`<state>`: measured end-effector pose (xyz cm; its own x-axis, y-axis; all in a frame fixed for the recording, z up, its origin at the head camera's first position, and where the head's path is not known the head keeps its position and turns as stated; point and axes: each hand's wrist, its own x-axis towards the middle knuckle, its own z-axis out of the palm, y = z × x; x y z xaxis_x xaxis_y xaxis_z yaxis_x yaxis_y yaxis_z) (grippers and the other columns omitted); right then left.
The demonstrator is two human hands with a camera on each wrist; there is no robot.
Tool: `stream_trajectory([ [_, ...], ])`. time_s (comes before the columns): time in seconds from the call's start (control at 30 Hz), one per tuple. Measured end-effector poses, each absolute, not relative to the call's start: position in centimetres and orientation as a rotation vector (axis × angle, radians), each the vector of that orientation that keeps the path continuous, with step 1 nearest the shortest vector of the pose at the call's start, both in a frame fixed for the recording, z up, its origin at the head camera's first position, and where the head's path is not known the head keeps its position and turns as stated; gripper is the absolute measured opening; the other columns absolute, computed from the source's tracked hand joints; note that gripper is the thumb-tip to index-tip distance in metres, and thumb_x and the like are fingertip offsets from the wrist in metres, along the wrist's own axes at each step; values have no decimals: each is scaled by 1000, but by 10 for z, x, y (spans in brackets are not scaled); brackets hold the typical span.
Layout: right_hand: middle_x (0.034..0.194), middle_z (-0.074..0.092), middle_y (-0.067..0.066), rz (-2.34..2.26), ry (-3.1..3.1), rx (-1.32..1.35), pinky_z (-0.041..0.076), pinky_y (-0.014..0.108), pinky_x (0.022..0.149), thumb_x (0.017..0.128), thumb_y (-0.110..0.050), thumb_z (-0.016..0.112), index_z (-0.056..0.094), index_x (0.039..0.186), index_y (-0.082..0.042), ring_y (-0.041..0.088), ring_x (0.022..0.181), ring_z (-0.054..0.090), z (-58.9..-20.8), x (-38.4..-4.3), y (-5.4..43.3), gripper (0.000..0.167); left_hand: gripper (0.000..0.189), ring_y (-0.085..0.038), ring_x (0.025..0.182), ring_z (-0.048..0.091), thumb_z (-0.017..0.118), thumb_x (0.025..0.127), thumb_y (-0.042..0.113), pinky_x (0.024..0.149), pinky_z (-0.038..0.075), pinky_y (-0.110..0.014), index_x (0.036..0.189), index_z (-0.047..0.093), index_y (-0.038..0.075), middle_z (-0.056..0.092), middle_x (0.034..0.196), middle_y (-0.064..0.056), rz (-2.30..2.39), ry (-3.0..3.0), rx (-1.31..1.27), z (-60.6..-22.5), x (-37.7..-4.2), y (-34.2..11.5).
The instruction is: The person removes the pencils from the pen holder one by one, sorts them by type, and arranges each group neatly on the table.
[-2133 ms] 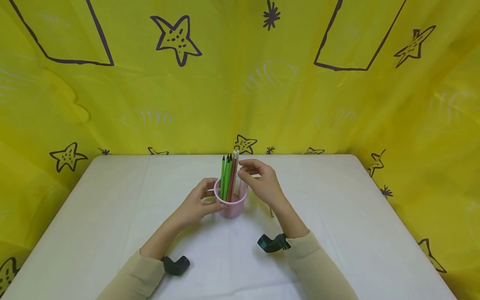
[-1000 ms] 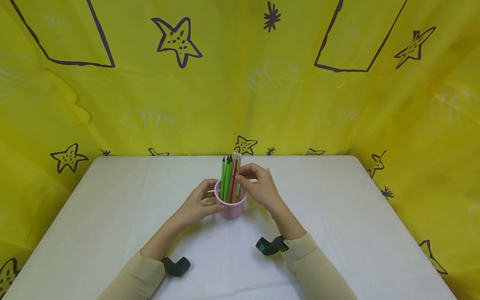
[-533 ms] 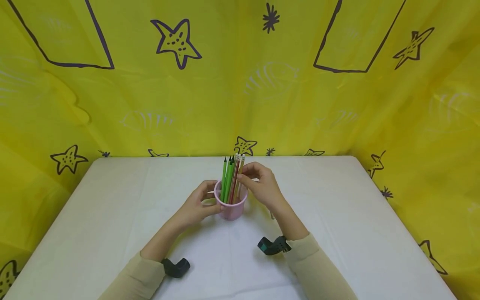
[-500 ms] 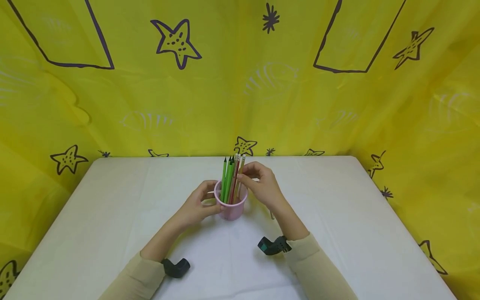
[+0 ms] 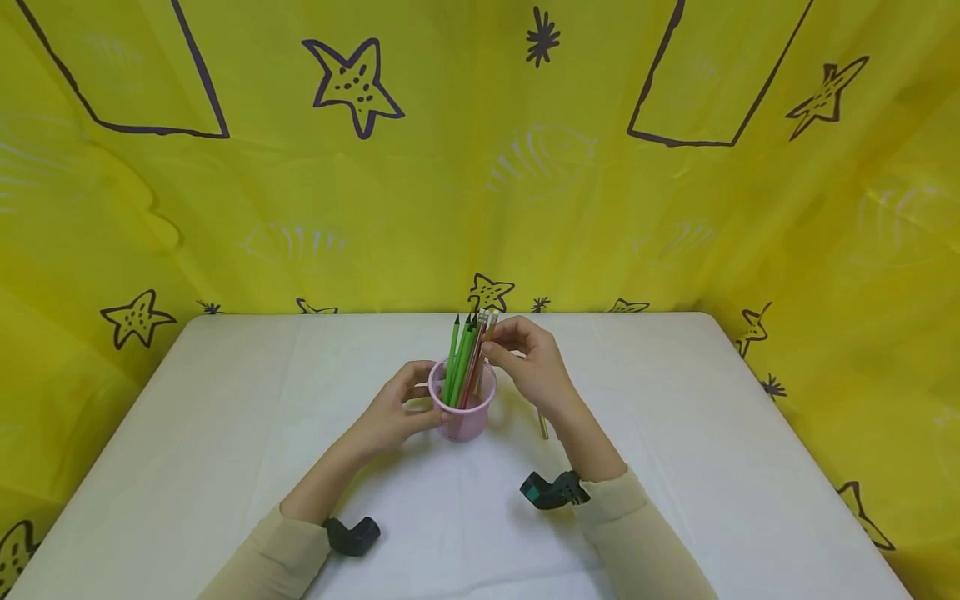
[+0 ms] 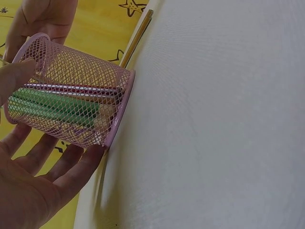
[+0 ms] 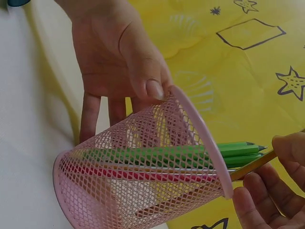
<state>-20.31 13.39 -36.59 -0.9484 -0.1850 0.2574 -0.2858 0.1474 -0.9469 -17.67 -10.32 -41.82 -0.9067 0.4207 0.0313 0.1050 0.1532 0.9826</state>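
A pink mesh pencil cup [image 5: 465, 425] stands upright on the white table, and my left hand [image 5: 393, 407] grips its side with the thumb in front and fingers behind. Several green pencils [image 5: 459, 367] with dark tips up lean in it, beside red-striped pencils [image 6: 71, 89] seen through the mesh in the left wrist view. At the cup's right rim my right hand [image 5: 538, 367] pinches a gold pencil [image 7: 257, 165] between thumb and fingers. That pencil's lower part shows inside the cup through the mesh in the right wrist view.
Another gold pencil [image 6: 138, 38] lies on the table right of the cup, partly hidden by the right forearm in the head view. A yellow patterned cloth [image 5: 420, 200] hangs behind and beside the white table [image 5: 262, 467]. Black wrist cameras [image 5: 553, 490] jut from both sleeves.
My right hand came in to the pencils, took the gold one between its fingers and moved slightly right and away. The pencils now lean further right. The left hand stays on the cup.
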Motion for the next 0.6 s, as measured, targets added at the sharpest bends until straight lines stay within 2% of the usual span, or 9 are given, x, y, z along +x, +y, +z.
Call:
stream_trajectory([
  [0.27,109,65,16,2013,-2255,523,60,34,85,94,-7,67,61,109,2,22,100,64,-355,-198,138,18,68,-38,130,51,79,84,9,103,51,-49,141,42,12,49,144,-13,1844,2168,532,-420,-178,-103],
  [0.6,107,66,9,2155,-2138,560,59,36,89,96,-5,64,56,108,3,20,97,67,-346,-194,145,17,67,-39,130,51,78,85,9,102,51,-50,141,42,13,49,146,-14,1840,2174,549,-422,-178,-104],
])
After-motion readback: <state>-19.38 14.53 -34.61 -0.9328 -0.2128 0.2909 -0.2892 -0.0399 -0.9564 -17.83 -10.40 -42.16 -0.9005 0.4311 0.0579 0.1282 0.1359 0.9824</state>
